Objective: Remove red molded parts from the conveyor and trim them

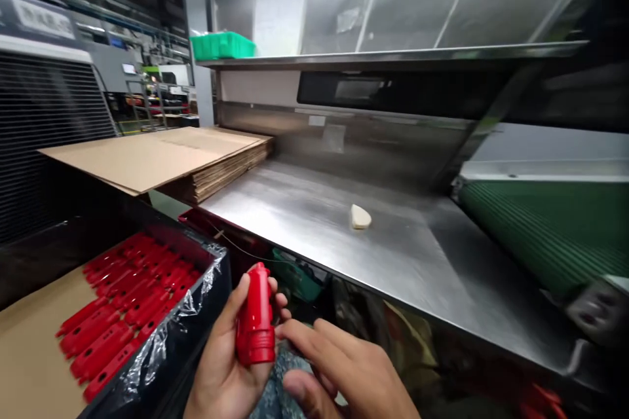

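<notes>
The person's left hand [226, 360] grasps a glossy red plastic cylindrical part [259, 317], its fingers wrapped around the back and the thumb along one side. The part is roughly upright, in front of the near edge of a brushed stainless-steel worktop [314, 236]. The right hand [348, 366] has its fingers loosely bent and released, index fingertip just beside the part's lower end; whether they touch cannot be told. To the left, rows of elongated red plastic pieces [105, 330] lie on brown cardboard inside a black box [219, 285] edged with clear film. A small cream-coloured wedge [361, 217] sits on the worktop.
</notes>
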{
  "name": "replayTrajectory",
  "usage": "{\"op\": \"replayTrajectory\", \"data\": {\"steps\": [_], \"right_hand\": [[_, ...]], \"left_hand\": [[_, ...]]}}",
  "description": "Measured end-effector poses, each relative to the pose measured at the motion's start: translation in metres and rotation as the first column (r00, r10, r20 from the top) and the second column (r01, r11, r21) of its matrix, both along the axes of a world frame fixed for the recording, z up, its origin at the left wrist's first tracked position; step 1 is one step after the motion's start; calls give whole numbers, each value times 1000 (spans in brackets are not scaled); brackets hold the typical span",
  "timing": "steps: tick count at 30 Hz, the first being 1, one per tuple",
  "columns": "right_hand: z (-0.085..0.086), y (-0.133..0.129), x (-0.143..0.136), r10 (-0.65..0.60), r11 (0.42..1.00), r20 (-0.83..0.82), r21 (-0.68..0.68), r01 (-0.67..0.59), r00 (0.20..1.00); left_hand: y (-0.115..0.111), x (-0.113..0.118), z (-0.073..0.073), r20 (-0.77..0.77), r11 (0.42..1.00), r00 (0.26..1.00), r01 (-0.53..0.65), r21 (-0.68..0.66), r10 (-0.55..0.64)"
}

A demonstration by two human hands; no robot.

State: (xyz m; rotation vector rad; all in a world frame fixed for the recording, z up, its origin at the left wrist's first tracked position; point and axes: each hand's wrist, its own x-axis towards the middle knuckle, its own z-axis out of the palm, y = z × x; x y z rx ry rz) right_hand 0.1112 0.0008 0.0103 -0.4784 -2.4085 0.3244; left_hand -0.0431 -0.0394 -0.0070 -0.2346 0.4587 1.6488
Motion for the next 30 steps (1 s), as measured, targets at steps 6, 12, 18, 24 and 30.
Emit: {"op": "replayTrajectory", "data": {"steps": [6,12,18,24,30], "right_hand": [[5,-11,4,-90,981,-89,167,104,992],[8,-14,5,-76,966,-122,239,104,990],[-9,-18,2,-120,967,-260,187,172,958],[-18,-20,3,-121,977,-262,141,162,958],[-12,-20,2,-160,963,-283,168,213,946]], "left_hand": [[-10,16,19,-36,994,999,21,-103,-25],[-18,16,18,-29,994,994,108,-1,-108],[-21,15,21,43,985,986,160,60,-163],[-23,11,13,122,947,955,242,211,-271],[-21,12,11,50,958,974,209,197,-223]]}}
